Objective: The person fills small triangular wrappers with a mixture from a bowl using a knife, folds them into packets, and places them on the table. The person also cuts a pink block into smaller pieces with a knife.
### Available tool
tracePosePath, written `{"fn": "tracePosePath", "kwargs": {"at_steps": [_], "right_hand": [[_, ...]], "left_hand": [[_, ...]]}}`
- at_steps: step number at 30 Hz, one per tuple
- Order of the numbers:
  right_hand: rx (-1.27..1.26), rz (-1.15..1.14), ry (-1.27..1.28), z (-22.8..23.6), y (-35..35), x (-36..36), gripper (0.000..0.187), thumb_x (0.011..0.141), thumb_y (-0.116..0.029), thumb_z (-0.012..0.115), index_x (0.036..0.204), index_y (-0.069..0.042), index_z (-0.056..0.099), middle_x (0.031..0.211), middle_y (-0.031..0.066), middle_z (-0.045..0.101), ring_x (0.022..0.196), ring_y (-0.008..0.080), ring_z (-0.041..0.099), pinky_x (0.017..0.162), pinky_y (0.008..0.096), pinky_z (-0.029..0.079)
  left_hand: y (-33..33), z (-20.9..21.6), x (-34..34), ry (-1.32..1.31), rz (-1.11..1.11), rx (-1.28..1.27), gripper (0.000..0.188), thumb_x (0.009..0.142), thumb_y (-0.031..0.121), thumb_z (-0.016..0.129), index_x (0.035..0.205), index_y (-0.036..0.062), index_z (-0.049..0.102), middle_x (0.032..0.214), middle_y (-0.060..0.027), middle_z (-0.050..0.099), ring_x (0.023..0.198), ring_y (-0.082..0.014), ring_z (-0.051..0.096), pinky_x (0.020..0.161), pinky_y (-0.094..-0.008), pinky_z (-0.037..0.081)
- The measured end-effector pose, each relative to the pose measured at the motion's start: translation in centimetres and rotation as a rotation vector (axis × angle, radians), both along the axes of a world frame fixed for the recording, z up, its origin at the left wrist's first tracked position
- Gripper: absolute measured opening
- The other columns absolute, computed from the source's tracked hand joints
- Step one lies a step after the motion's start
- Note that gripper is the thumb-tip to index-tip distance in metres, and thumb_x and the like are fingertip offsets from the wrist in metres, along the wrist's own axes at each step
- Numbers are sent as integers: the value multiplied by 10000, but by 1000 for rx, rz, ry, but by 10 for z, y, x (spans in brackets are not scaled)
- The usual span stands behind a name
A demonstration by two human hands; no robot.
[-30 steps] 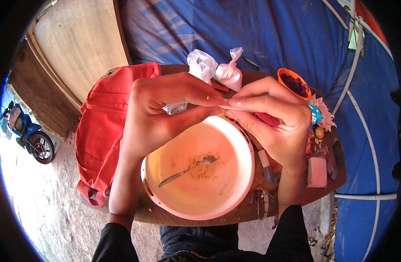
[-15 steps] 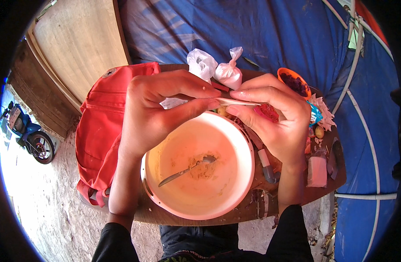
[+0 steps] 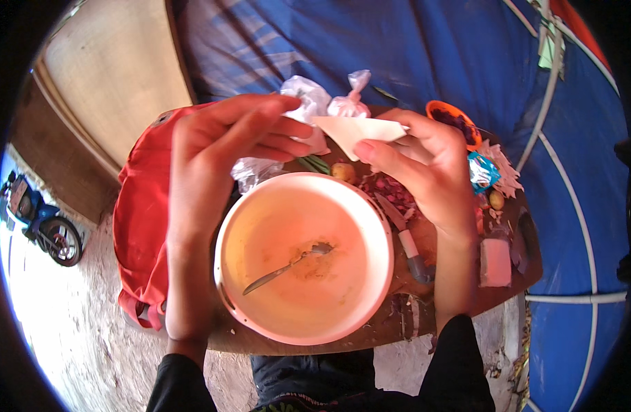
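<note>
A thin, pale sheet folded into a triangle, like a dough wrapper (image 3: 351, 134), is pinched between the thumb and fingers of my right hand (image 3: 435, 168). My left hand (image 3: 209, 147) is beside the wrapper's left corner, its fingers apart and holding nothing. Both hands are raised above the far rim of a large white basin (image 3: 250, 206). Inside the basin a metal spoon (image 3: 282, 269) lies on a small smear of brownish residue. Whether the folded wrapper has anything inside cannot be seen.
Left of the basin lies a red backpack (image 3: 140, 226). Behind it are tied plastic bags (image 3: 348, 106) and a potato (image 3: 343, 172). A knife (image 3: 407, 240), shredded purple pieces, an orange bowl (image 3: 435, 110), a blue packet (image 3: 481, 172) and a white block (image 3: 495, 262) are on the right.
My left hand has let go of the wrapper and moved left. The wrapper, seen edge-on before, now shows its triangular face in my right hand. The view has shifted slightly.
</note>
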State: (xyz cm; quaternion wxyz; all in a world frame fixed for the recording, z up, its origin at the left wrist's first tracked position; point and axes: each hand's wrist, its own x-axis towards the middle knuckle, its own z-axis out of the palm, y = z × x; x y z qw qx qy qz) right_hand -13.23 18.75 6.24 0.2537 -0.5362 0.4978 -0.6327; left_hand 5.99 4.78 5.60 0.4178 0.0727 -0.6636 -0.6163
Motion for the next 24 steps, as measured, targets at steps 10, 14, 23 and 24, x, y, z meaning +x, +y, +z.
{"fn": "tracePosePath", "kwargs": {"at_steps": [10,14,23,24], "right_hand": [[-127,-93,122,10,9,-31,203,907,-49,773,1063,66,712,972,97,757,871,122,721,750,251,578],[-273,-338,176,26,40,-73,240,919,-144,765,1080,31,731,953,103,762,834,144,718,729,271,560],[-341,-819,-90,23,146,-246,292,934,-198,748,1142,2,703,1058,138,747,929,190,711,825,310,564],[-305,-902,-180,16,152,-274,286,933,-185,739,1147,3,703,1059,145,749,930,198,717,824,321,575]], "left_hand": [[-55,-10,27,-127,449,-258,123,950,101,691,943,-2,757,842,-60,734,797,-114,649,821,-267,500],[-82,-19,46,-132,498,-295,146,961,154,698,894,34,750,820,-41,711,775,-99,624,849,-265,481],[-89,-17,47,-4,624,-219,264,1031,258,632,1126,51,766,898,-50,721,795,-80,637,913,-287,533],[-89,-17,47,-22,627,-224,272,1032,257,631,1151,51,761,901,-51,721,797,-83,640,919,-289,538]]}}
